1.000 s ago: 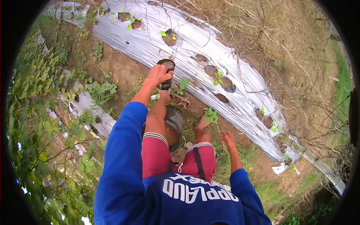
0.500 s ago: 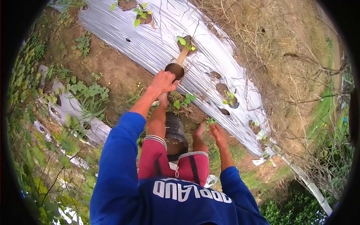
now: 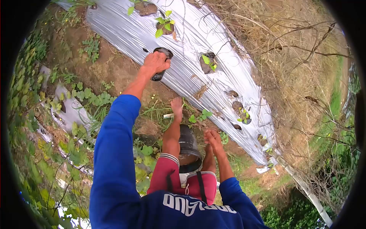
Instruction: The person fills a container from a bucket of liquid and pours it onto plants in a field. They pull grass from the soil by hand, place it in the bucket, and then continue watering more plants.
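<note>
The left hand [image 3: 154,63] is closed around a dark can [image 3: 163,52], holding it over the near edge of the silver mulch sheet [image 3: 190,36], close to a seedling [image 3: 164,23] in its hole. The right hand [image 3: 212,138] hangs loosely open and empty just beside the black bucket [image 3: 189,147].

**Mulch film** [image 3: 190,42]: thin plastic sheet, silver and glossy, finely creased along its length, with ragged torn edges at the planting holes.

**Can** [image 3: 158,76], gripped in the left hand [image 3: 153,63]: dark, dull wall. The rim looks faintly shiny and metal-like.

**Bucket** [image 3: 187,139]: black plastic, smooth, semi-gloss, with a mud-brown film inside.

**Sleeve** [image 3: 114,152]: blue cloth, matt and smooth.

**Shorts** [image 3: 164,179]: red cloth, matt, with white bands at the hem.

**Ground** [image 3: 118,72]: bare brown soil, crumbly and matt.

**Brush** [image 3: 297,57]: dry straw and woody twigs, rough.
</note>
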The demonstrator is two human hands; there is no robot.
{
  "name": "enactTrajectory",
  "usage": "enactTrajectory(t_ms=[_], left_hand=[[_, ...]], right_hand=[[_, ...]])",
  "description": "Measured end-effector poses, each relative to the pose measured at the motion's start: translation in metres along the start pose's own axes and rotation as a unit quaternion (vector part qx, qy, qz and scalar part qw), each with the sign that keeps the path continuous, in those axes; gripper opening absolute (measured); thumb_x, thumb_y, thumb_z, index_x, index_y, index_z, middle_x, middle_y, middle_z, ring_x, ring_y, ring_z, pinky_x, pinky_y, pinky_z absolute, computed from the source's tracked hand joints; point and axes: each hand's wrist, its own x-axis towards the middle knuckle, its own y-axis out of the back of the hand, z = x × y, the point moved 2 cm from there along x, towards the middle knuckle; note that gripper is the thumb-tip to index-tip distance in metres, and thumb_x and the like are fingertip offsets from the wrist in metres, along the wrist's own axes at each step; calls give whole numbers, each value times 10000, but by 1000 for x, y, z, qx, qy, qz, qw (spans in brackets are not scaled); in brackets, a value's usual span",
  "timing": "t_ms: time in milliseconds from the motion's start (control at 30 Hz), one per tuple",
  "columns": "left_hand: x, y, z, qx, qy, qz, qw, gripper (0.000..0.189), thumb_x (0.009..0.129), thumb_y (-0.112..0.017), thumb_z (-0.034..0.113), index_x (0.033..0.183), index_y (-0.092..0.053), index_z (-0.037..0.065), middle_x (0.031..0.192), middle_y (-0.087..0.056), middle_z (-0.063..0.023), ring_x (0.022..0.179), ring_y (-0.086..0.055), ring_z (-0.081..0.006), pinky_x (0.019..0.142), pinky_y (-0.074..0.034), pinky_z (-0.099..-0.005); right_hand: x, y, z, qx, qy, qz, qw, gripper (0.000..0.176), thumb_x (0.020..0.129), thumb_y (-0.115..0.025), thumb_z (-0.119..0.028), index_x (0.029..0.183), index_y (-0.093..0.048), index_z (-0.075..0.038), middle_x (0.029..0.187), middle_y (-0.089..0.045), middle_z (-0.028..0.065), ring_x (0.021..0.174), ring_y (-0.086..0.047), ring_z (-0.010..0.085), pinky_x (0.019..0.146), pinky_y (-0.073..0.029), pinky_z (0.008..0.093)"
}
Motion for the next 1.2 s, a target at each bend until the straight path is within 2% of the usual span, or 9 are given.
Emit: enactTrajectory(t_ms=[100, 233, 433, 500, 633, 833, 933, 1033, 1200], left_hand=[[42, 6, -20, 32, 23, -39, 998, 497, 845, -537, 456, 940, -679, -11, 1000, -656, -295, 950, -633, -449, 861, -510, -483], [54, 23, -20, 59, 25, -60, 996, 519, 818, -495, 440, 979, -692, -13, 1052, -657, -283, 1000, -643, -412, 868, -522, -460], [1, 43, -25, -3, 36, -44, 998, 462, 849, -542, 424, 888, -673, -18, 918, -667, -269, 905, -643, -431, 813, -520, -474], [-26, 41, -34, -71, -20, 63, 995, 405, 869, -582, 377, 797, -634, -18, 801, -642, -255, 801, -623, -444, 730, -499, -500], [-53, 45, -56, -81, -38, 98, 991, 383, 875, -601, 342, 746, -599, -19, 750, -618, -244, 738, -600, -450, 678, -472, -517], [-8, 60, -98, 75, 40, 27, 996, 379, 898, -563, 367, 801, -636, 8, 830, -668, -202, 762, -637, -418, 728, -524, -507], [36, 58, -154, 351, -233, 14, 907, 157, 911, -547, 293, 1020, -626, 213, 1001, -624, -145, 862, -672, -337, 676, -581, -448], [62, 103, -125, 457, -146, -97, 872, 175, 875, -549, 252, 1035, -600, 204, 999, -603, -157, 937, -656, -361, 704, -579, -461], [96, 135, -131, 469, -145, -127, 862, 168, 887, -532, 247, 1028, -595, 183, 997, -602, -174, 934, -651, -394, 741, -572, -471]], right_hand=[[1, 4, 15, 10, -23, 12, 1000, 327, 947, -583, -367, 1080, -616, -70, 904, -599, -13, 827, -565, 90, 718, -467, 252], [-12, 10, 11, 21, -13, 47, 999, 322, 940, -586, -375, 1059, -617, -77, 879, -599, -18, 792, -571, 83, 708, -466, 246], [-9, 21, 9, 0, -27, 56, 998, 346, 933, -585, -405, 1044, -619, -79, 870, -593, -15, 796, -574, 89, 698, -465, 248], [-5, 22, 10, -3, -36, 58, 998, 351, 933, -584, -410, 1040, -618, -76, 869, -590, -13, 797, -573, 92, 696, -466, 251], [11, 18, 8, 0, -16, 39, 999, 345, 938, -579, -409, 1020, -615, -75, 880, -588, -12, 802, -570, 92, 690, -468, 256], [18, 6, 14, 53, -2, 38, 998, 336, 939, -586, -403, 1032, -618, -82, 887, -595, -15, 814, -569, 87, 714, -473, 253], [21, 5, 26, 70, 5, 48, 996, 381, 933, -577, -398, 1061, -628, -44, 841, -583, -6, 774, -556, 84, 689, -461, 241], [17, 5, 48, 71, -4, 63, 995, 399, 933, -569, -417, 1072, -630, -47, 849, -584, -6, 788, -559, 89, 694, -468, 250], [4, 5, 79, 120, -41, 86, 988, 291, 945, -590, -365, 1056, -622, -97, 919, -608, -16, 832, -582, 87, 713, -478, 244]])
